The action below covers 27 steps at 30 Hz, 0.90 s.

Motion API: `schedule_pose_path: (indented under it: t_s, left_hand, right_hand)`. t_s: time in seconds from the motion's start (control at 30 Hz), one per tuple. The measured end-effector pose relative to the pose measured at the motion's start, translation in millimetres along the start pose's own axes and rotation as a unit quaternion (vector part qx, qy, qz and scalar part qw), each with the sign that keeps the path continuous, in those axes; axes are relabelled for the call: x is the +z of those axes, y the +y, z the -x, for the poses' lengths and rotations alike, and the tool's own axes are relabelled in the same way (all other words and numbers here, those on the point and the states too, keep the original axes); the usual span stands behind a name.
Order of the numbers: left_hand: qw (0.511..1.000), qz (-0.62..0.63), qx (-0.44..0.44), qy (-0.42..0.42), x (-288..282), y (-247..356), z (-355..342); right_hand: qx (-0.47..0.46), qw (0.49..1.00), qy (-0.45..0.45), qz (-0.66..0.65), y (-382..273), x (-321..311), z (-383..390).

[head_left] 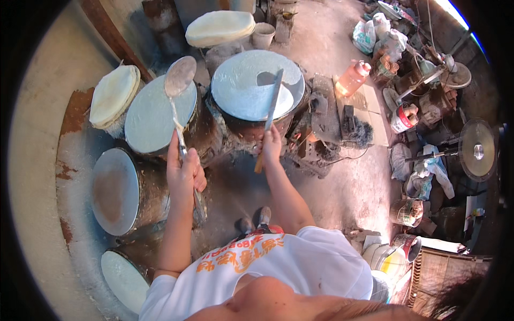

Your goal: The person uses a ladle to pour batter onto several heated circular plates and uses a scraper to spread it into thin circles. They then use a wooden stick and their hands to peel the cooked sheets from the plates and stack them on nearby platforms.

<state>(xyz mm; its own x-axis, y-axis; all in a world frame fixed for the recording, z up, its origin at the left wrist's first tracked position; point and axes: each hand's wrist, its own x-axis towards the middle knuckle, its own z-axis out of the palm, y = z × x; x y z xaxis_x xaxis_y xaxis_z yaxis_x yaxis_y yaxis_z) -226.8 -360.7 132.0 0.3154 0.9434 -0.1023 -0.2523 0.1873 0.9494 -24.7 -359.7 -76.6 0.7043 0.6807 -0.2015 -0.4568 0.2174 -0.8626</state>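
My left hand (185, 170) is closed round the handle of a ladle (180, 76). Its round, batter-smeared bowl hangs over the edge of the left griddle (150, 120), which has a pale sheet across it. My right hand (272, 144) grips a long, flat spatula (275, 101), with its lower handle end poking out below the fist. The blade lies across the right griddle (235, 88). White batter covers most of that griddle, with a darker bare patch beside the blade's tip.
Stacked round flatbreads (220, 28) sit behind the griddles, and another stack (113, 96) is at the left. Two more griddles (113, 187) stand at the near left. A pinkish jug (353, 78) and a dark brush (363, 134) lie right. A fan (477, 150) stands far right.
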Motion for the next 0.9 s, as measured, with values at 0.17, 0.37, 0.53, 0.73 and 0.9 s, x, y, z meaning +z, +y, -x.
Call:
schedule_pose_path:
  t_s: [0.17, 0.37, 0.53, 0.73, 0.9]
  left_hand:
    - [1.000, -0.014, 0.000, 0.005, -8.9, -6.8, -1.5]
    - [0.999, -0.020, -0.028, -0.042, 23.6, -20.8, -30.4]
    - [0.993, -0.046, -0.028, -0.103, 77.9, -39.9, -68.3]
    - [0.990, -0.059, -0.042, -0.117, 91.3, -61.7, -98.3]
    - [0.988, -0.055, -0.096, -0.112, 131.9, -72.1, -117.0]
  right_hand:
    - [0.209, 0.964, -0.101, 0.126, -3.4, -40.3, 53.7]
    - [0.141, 0.976, -0.078, 0.144, -82.2, -98.2, -32.6]
    - [0.075, 0.959, -0.128, 0.241, -94.5, -110.4, -142.4]
    - [0.240, 0.914, -0.212, 0.250, -134.8, -152.0, -70.6]
    - [0.178, 0.945, -0.123, 0.247, -144.8, -162.4, -169.4]
